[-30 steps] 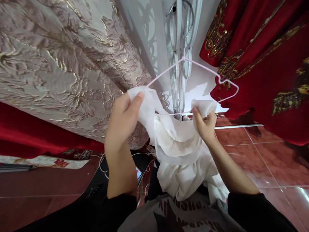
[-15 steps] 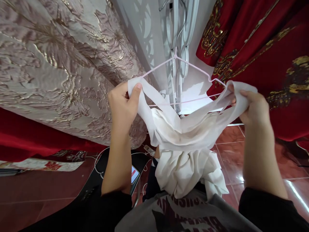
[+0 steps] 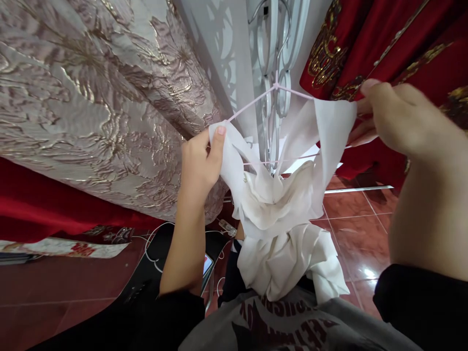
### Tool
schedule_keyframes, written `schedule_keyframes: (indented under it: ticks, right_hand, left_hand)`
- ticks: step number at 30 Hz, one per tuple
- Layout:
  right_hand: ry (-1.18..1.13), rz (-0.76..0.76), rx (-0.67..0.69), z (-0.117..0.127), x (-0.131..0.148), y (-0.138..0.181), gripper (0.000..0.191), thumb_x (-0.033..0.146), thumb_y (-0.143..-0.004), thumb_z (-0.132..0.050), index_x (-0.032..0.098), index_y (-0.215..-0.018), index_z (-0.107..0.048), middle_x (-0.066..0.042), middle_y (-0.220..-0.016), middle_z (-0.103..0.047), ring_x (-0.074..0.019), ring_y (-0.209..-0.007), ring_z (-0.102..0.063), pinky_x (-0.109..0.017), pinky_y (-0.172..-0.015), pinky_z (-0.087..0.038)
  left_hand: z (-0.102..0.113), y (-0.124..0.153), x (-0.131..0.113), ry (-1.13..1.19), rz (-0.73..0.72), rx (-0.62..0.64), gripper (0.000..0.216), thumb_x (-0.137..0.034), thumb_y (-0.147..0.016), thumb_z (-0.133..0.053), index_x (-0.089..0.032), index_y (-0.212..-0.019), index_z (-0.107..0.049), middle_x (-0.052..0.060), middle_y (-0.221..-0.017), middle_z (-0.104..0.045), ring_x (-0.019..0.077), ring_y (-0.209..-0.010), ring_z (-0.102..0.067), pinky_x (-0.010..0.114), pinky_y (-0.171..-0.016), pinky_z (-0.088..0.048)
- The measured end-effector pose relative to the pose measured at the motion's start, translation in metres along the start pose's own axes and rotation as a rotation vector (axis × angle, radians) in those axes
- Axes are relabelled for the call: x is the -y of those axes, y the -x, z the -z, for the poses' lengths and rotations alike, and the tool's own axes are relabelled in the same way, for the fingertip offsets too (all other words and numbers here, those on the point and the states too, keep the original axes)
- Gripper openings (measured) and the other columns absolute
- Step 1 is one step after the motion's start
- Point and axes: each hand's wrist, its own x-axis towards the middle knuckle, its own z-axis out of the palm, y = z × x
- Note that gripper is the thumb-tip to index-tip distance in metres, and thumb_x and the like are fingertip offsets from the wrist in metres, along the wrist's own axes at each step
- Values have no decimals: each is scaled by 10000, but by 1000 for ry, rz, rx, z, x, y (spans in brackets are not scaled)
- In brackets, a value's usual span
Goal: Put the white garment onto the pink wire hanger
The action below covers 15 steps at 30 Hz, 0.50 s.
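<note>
A white dress or top (image 3: pixel 272 263) with wide sheer straps hangs in front of me, its gathered lower part resting near my lap. A thin pink wire hanger (image 3: pixel 252 104) runs through it. My left hand (image 3: pixel 201 158) pinches the left strap (image 3: pixel 230 153) at the hanger's left end, thumb on top. Over the hanger's right arm lies the right strap (image 3: pixel 333 129). My right hand (image 3: pixel 395 117) is at that strap's outer edge, fingers stretched toward it and thumb raised apart; it is slightly blurred.
A white metal rack (image 3: pixel 268 44) holds the hanger's hook. Pale embossed fabric (image 3: pixel 98 107) hangs left, red gold-trimmed cloth (image 3: pixel 351 44) right. A black seat (image 3: pixel 161 248) with a phone (image 3: pixel 207 263) and white cables stands lower left on red floor tiles (image 3: pixel 354 243).
The right strap has moved up and inward over the hanger's right arm. My right hand has shifted up, its thumb now off the strap. My left hand keeps its pinch, slightly farther right.
</note>
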Motion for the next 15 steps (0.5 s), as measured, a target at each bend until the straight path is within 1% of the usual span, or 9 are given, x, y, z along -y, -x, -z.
schedule_keyframes:
  ticks: [1, 2, 4, 5, 7, 9, 11, 13, 15]
  right_hand:
    - [93, -9, -44, 2, 3, 2, 533, 540, -993, -516, 167, -672, -720, -27, -507, -568, -126, -448, -542, -342, -520, -520]
    - [141, 52, -123, 3, 5, 5, 511, 519, -1005, -497, 176, -717, -744, -23, -537, -594, -132, -453, -558, -324, -496, -501]
    - [80, 276, -253, -2, 4, 11, 402, 376, -1010, -505, 173, -776, -761, -24, -619, -643, -126, -470, -573, -281, -453, -442]
    - [26, 368, -238, -10, 0, 14, 362, 302, -1003, -501, 165, -788, -759, -26, -654, -658, -116, -480, -573, -265, -446, -417]
    - [-34, 480, -94, -34, -14, 18, 302, 242, -983, -511, 153, -816, -747, -36, -722, -691, -112, -549, -606, -262, -495, -440]
    - [3, 561, 112, -67, -33, 21, 251, 311, -983, -543, 168, -936, -744, -60, -886, -746, -156, -761, -689, -305, -676, -530]
    - [92, 690, 200, -101, -54, 22, 278, 359, -982, -552, 200, -1147, -709, -86, -1162, -736, -217, -1039, -683, -378, -874, -528]
    - [179, 725, 152, -130, -71, 27, 281, 337, -1004, -511, 213, -1179, -693, -77, -1147, -739, -230, -1044, -667, -408, -924, -482]
    - [242, 717, 32, -149, -83, 35, 248, 299, -1013, -502, 214, -1129, -704, -59, -1050, -754, -217, -952, -664, -401, -907, -446]
  left_hand:
    - [1, -1, -1, -9, 11, -6, 395, -477, -933, -676, -222, -645, -588, -5, -543, -451, 176, -597, -491, 308, -609, -418]
    - [2, -2, 0, -19, 18, -15, 390, -502, -941, -657, -224, -674, -599, 3, -562, -479, 184, -617, -523, 314, -634, -440]
    - [2, -1, 4, -31, 8, -32, 362, -549, -957, -615, -222, -805, -645, 25, -669, -579, 193, -677, -590, 322, -687, -486]
    - [1, 1, 8, -26, -7, -48, 355, -566, -961, -600, -221, -905, -662, 44, -778, -638, 195, -724, -622, 326, -716, -508]
    - [-5, 11, 18, 18, -51, -120, 383, -574, -958, -601, -226, -1114, -642, 91, -1077, -682, 204, -863, -671, 336, -793, -546]
    - [-18, 26, 28, 98, -91, -221, 442, -554, -945, -634, -231, -1242, -581, 124, -1296, -622, 221, -1023, -678, 352, -893, -557]
    - [-34, 43, 37, 192, -92, -268, 478, -510, -935, -670, -227, -1292, -530, 137, -1335, -605, 237, -1135, -664, 370, -982, -542]
    - [-50, 55, 40, 286, -49, -220, 486, -458, -944, -677, -222, -1324, -487, 139, -1285, -646, 243, -1166, -668, 386, -1015, -533]
    - [-62, 62, 38, 343, -12, -163, 494, -418, -955, -670, -220, -1353, -455, 130, -1211, -692, 240, -1119, -694, 391, -1000, -540]
